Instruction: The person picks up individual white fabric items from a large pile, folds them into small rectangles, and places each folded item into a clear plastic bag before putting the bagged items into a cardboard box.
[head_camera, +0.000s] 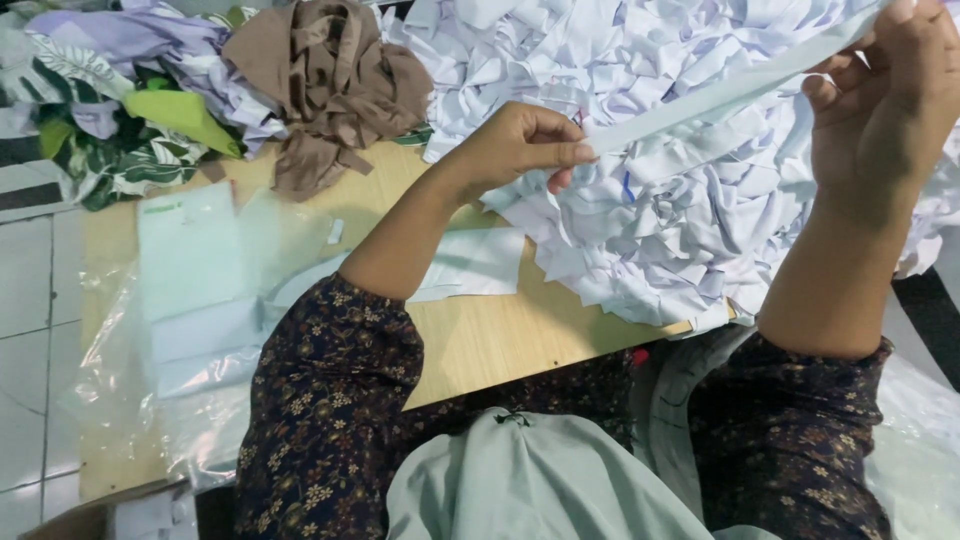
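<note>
We sit at a wooden surface (480, 340) crowded with cloth. A big heap of white fabric scraps (650, 200) covers its far right part, directly under and behind what we hold. To the left of that heap lies a bundle of brown strips (335, 80), and further left a pile of lilac, green and leaf-printed scraps (120, 100). Nearer to us on the left, a clear plastic bag (190, 300) with flat pale pieces inside lies on the wood, and a white cut piece (470, 262) lies just beyond our left forearm. A pale green cloth (530, 480) rests in our lap.

Our left hand (520, 145) pinches the lower end of a long pale strip (720, 95) between thumb and fingertips. Our right hand (880, 90) is raised at the upper right, its fingers curled around the strip's upper part. The strip is stretched between both hands, above the white heap and clear of the wood. Its long axis runs on a slant, from the left hand up and to the right, past the right hand toward the top edge of view.
</note>
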